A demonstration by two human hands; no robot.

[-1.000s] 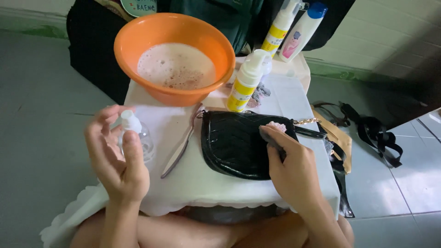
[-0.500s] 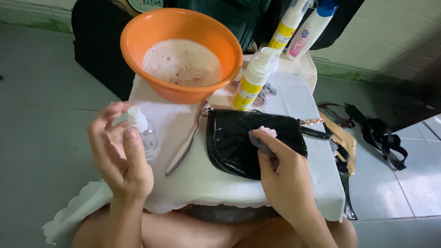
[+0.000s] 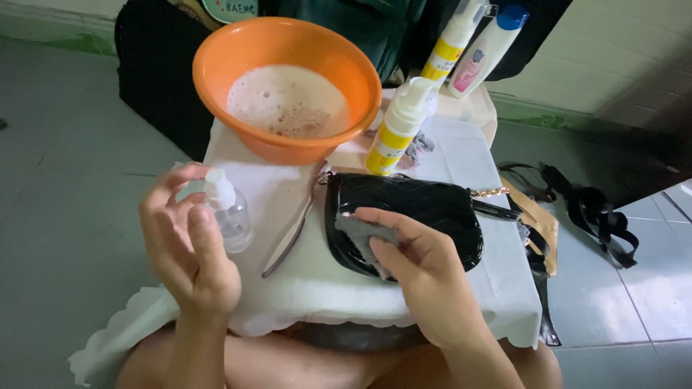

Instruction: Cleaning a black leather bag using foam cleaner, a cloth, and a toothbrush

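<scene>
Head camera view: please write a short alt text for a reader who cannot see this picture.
A person's right hand presses a grey cloth on a black glossy purse, while the left hand holds a small clear spray bottle. Behind them on the white-covered table stands an orange bowl of foamy water.

An orange bowl [image 3: 288, 50] of foamy water stands at the far end of the bench [image 3: 303, 281]. A pump bottle [image 3: 398, 126] stands just right of it. Black straps [image 3: 591, 209] lie on the floor, far right.
</scene>
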